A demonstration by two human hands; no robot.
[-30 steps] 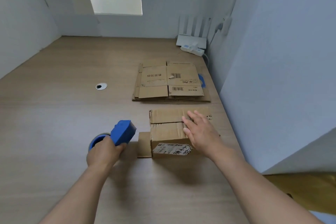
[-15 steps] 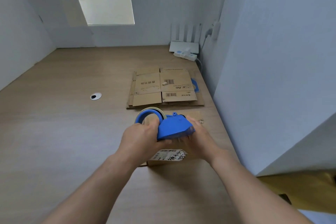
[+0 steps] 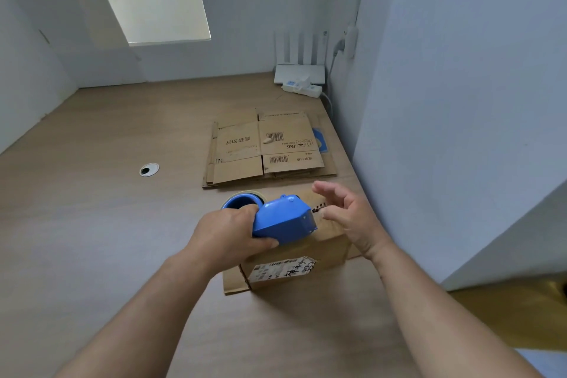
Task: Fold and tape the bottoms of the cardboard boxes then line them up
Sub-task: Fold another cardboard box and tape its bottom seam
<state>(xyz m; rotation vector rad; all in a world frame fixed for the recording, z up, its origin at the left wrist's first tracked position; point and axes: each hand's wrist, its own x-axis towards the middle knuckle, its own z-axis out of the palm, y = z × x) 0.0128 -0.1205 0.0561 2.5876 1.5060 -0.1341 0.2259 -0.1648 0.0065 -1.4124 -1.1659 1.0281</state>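
Observation:
A small cardboard box [image 3: 306, 255] with a white shipping label on its near side stands on the wooden table [image 3: 92, 239], close to the right wall. My left hand [image 3: 228, 232] grips a blue tape dispenser [image 3: 283, 219] and holds it over the top of the box. My right hand [image 3: 346, 215] hovers just right of the dispenser's front end, fingers spread and relaxed, holding nothing. Behind the box lies a stack of flattened cardboard boxes [image 3: 267, 147].
A white router [image 3: 299, 72] and a power strip [image 3: 302, 89] sit in the far right corner. A round cable hole [image 3: 149, 169] is set in the table to the left. A white wall [image 3: 460, 101] runs along the right side.
My left hand lifted the tape dispenser from the table at the left and brought it over the box. My right hand came off the box top and now hovers open beside the dispenser.

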